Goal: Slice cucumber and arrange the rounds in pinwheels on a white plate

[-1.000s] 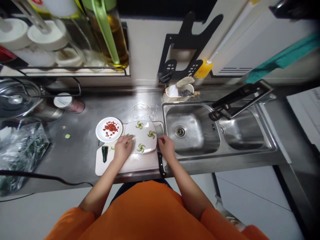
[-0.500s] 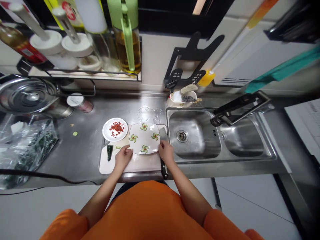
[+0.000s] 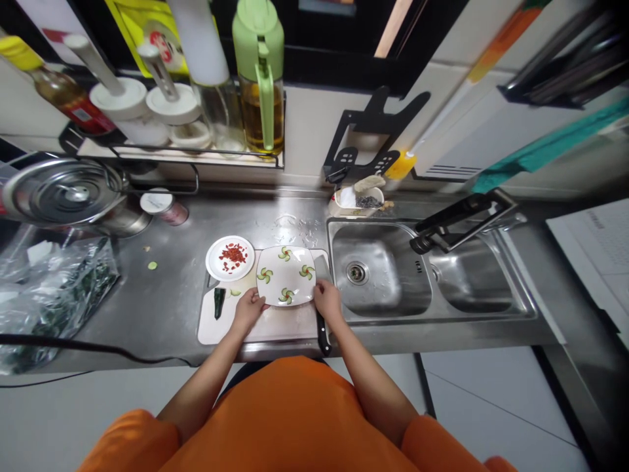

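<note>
Near the bench's [image 3: 157, 311] front edge, our left fingers [image 3: 259, 300] and right fingers [image 3: 320, 289] grip the plate [image 3: 286, 275], best held level so the swirls [image 3: 286, 296] stay neat

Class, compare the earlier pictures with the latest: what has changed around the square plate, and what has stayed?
The left hand has drawn back toward the person from over the left side of the square plate, uncovering the motif there, and now holds the near left rim. The right hand, earlier beside the plate, now holds its right rim. The round plate, dark green piece and knife stayed put.
</note>
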The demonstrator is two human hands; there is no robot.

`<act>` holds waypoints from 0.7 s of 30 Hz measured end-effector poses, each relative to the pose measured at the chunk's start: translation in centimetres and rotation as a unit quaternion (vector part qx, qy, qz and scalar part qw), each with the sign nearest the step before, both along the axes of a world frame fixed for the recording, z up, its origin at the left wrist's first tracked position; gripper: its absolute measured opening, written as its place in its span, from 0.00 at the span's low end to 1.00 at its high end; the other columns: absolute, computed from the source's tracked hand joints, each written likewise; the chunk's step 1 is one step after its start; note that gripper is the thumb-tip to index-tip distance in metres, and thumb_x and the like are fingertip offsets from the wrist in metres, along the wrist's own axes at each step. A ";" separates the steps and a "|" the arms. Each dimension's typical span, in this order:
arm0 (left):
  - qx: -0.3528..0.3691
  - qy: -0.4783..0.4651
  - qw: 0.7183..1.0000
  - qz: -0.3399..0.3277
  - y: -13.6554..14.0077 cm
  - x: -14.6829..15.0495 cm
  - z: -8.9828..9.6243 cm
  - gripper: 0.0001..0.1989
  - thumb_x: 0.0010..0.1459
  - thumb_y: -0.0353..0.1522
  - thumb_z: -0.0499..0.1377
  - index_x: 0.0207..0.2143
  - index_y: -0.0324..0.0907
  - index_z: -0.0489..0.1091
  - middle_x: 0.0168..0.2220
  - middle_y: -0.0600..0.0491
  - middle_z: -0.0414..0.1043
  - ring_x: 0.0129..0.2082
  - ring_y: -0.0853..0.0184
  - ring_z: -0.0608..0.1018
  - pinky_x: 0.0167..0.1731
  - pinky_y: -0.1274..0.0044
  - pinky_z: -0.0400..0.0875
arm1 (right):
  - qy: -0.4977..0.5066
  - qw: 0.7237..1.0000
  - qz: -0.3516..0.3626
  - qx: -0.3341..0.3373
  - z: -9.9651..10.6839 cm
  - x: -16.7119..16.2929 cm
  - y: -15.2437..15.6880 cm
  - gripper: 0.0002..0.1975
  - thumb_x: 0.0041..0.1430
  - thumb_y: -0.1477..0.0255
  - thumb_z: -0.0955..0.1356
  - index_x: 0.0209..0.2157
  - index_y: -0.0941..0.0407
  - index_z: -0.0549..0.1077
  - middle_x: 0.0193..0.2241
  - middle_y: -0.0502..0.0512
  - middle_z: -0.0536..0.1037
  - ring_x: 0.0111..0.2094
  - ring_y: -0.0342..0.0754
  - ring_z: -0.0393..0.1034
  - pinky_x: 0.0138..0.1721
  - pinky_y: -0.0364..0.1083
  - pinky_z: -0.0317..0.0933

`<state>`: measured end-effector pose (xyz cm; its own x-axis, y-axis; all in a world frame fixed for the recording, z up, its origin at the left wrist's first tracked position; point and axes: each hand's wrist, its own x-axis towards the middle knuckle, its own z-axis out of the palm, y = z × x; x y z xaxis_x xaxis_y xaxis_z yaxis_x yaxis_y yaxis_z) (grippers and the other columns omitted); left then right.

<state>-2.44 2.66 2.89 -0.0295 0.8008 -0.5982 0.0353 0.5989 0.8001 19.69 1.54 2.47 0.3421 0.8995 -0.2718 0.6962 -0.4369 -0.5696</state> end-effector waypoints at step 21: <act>-0.002 0.002 1.000 0.015 0.4 0.3 0.1 0.11 0.43 0.27 0.58 0.33 0.39 0.67 0.17 0.62 0.60 0.18 0.74 0.67 0.26 0.78 0.71 | 0.053 0.998 -0.043 0.011 0.0 0.5 0.7 0.17 0.48 0.74 0.60 0.35 0.57 0.78 0.25 0.52 0.77 0.28 0.46 0.68 0.33 0.41 0.60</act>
